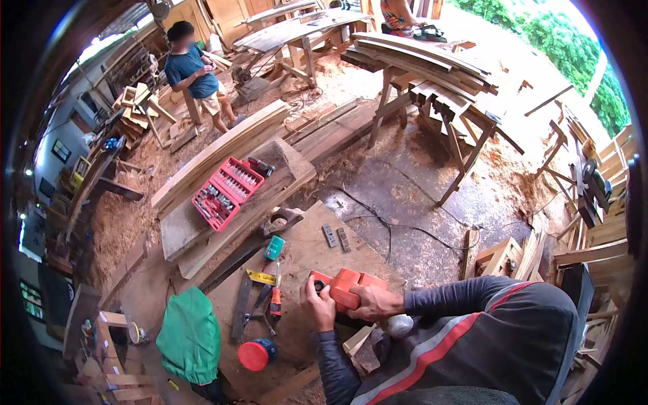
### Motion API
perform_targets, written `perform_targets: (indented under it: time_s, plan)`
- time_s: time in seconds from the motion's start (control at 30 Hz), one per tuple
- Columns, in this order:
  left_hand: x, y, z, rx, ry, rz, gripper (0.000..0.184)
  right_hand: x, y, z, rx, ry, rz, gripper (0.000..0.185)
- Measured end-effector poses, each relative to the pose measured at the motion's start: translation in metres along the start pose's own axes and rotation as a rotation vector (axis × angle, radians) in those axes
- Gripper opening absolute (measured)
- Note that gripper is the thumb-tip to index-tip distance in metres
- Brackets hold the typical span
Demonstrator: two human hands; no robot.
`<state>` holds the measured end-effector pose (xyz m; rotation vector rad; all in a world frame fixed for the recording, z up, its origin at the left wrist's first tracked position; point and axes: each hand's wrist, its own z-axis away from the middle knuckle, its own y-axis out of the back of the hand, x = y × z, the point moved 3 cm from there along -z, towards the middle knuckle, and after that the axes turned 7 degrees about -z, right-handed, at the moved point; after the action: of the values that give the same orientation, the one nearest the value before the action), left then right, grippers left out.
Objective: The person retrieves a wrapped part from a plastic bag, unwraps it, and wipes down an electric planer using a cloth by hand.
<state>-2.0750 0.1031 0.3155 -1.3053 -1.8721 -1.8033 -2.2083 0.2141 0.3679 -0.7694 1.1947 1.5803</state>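
Note:
An orange power tool (345, 289) with a boxy housing is between my hands at the workbench's near edge; its exact kind is not clear. My left hand (319, 305) grips its left end, by a dark round part. Fingers of my right hand (376, 302) are wrapped on the housing's right side. Just beyond lie two small metal bars (335, 237) on the wooden workbench (304, 233). Left of my left hand are an orange-and-black screwdriver (276, 297), a yellow-and-black tool (260, 277) and a green-handled item (274, 248). A red-lidded container (255, 355) sits nearer me.
A red socket set case (229, 192) lies open on thick planks (283, 158). A green cover (191, 334) stands at left. Black cable (388, 233) crosses the floor. Stacked boards (425, 57) rest on trestles. One person (192, 71) stands at back left, another (398, 17) at the top.

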Motion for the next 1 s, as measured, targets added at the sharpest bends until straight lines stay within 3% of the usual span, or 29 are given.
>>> perform_targets:
  time_s: [0.43,0.5,0.73,1.0]
  plan:
    - [-0.026,0.022,0.000,0.049,0.068,-0.071,0.044,-0.009,-0.020,-0.033,-0.138,0.033,0.120,0.054]
    - [-0.028,0.023,0.001,0.029,0.182,-0.029,0.044,-0.002,-0.024,-0.040,-0.174,0.035,0.121,0.055]
    - [-0.040,0.019,0.004,0.034,0.229,-0.081,0.047,-0.006,-0.023,-0.052,-0.278,-0.007,0.103,0.061]
    - [-0.050,0.016,0.002,0.062,0.224,-0.084,0.048,-0.005,-0.025,-0.057,-0.264,0.015,0.101,0.062]
